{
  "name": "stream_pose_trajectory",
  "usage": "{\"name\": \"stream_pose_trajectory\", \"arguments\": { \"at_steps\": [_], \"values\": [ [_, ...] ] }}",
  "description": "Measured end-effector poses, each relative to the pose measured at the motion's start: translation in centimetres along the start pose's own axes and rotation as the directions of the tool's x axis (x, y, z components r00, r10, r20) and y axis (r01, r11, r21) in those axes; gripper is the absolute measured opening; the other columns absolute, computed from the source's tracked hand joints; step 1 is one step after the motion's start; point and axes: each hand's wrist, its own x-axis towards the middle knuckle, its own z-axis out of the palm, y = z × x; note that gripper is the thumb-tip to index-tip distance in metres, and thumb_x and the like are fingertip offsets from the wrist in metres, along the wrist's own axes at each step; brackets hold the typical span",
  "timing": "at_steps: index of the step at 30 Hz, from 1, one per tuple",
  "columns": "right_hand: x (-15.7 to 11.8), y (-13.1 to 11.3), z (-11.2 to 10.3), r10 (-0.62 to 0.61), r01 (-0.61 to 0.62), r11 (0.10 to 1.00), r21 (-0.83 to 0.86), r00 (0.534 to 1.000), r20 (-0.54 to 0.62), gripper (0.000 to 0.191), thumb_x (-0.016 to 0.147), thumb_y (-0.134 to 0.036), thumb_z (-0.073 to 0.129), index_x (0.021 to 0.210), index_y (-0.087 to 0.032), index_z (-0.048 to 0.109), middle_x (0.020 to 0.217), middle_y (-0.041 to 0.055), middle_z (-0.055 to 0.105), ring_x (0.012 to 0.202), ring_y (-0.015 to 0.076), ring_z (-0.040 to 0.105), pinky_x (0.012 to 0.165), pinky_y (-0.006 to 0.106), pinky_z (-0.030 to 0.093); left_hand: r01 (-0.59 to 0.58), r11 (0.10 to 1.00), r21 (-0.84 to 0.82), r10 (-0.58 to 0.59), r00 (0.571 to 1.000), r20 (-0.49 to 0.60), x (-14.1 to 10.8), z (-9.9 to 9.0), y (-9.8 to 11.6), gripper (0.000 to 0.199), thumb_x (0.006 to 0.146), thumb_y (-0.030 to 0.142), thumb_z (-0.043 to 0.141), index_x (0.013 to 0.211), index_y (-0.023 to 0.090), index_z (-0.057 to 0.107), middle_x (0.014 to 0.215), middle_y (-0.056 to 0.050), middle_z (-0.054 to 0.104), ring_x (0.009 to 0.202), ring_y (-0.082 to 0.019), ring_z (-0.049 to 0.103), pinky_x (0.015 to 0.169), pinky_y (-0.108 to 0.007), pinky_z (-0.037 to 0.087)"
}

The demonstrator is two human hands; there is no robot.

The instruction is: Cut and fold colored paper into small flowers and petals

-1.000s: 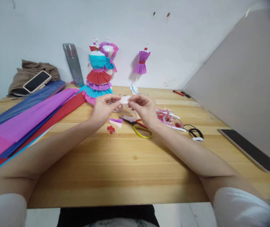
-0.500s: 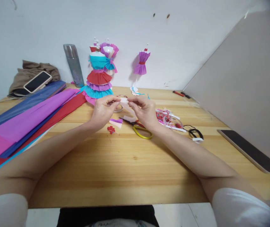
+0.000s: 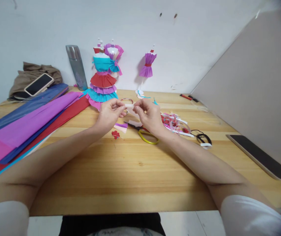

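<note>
A small white strip [image 3: 129, 106], perhaps paper or tape, is stretched level between my two hands above the table. My left hand [image 3: 109, 114] pinches its left end, and my right hand [image 3: 150, 116] pinches the right end. Scissors with yellow handles [image 3: 148, 137] lie below my right hand, their dark blades pointing left. Left of the blades is a small purple and pale pleated paper piece [image 3: 121, 127]. A red paper flower [image 3: 116, 134] rests just in front of that. Behind my hands, a roll of tape [image 3: 127, 99] is partly hidden.
Mannequins in layered crepe-paper dresses [image 3: 103, 80] stand behind my left hand; a smaller one in purple [image 3: 148, 65] stands by the wall. Folded crepe paper [image 3: 32, 127] covers the left side. Scraps [image 3: 175, 123], a black cord [image 3: 204, 139] and a dark tablet [image 3: 261, 155] lie right.
Both hands stay close together on the white strip. It has dropped very slightly, and the fingers of my left hand have shifted a little.
</note>
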Motion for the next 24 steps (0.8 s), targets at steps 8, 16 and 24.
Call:
{"name": "stream_pose_trajectory", "arguments": {
  "at_steps": [8, 16, 24],
  "values": [
    [0.24, 0.14, 0.60, 0.128, -0.128, 0.948, 0.290, 0.992, 0.018, 0.012, 0.083, -0.033, 0.061, 0.078, -0.022, 0.059, 0.071, 0.0007, 0.064, 0.068, 0.0179, 0.063, 0.065, 0.032, 0.048, -0.023, 0.998, -0.058, 0.023, 1.000, -0.007, -0.08, 0.15, -0.02, 0.011, 0.070, 0.018, 0.072, 0.070, 0.016, 0.061, 0.063, 0.001, 0.068, 0.066, -0.014, 0.070, 0.067, -0.025, 0.057],
    [0.54, -0.01, 0.62, 0.188, -0.181, 0.913, 0.366, 0.982, 0.017, 0.014, 0.076, -0.034, 0.067, 0.072, -0.022, 0.062, 0.066, -0.0002, 0.064, 0.063, 0.0165, 0.061, 0.063, 0.032, 0.048, 0.023, 0.995, -0.093, -0.024, 1.000, -0.008, -0.06, 0.12, 0.17, 0.011, 0.068, 0.018, 0.074, 0.072, 0.015, 0.064, 0.061, -0.001, 0.069, 0.059, -0.014, 0.068, 0.065, -0.027, 0.057],
    [0.53, 0.04, 0.74, 0.177, -0.171, 0.898, 0.405, 0.984, 0.022, 0.014, 0.075, -0.033, 0.069, 0.072, -0.021, 0.064, 0.065, 0.0002, 0.066, 0.060, 0.0156, 0.061, 0.063, 0.031, 0.050, 0.016, 0.998, -0.059, -0.018, 0.999, -0.028, 0.05, 0.10, 0.10, 0.012, 0.069, 0.018, 0.076, 0.072, 0.015, 0.064, 0.060, 0.000, 0.068, 0.056, -0.013, 0.067, 0.063, -0.026, 0.056]
  ]
}}
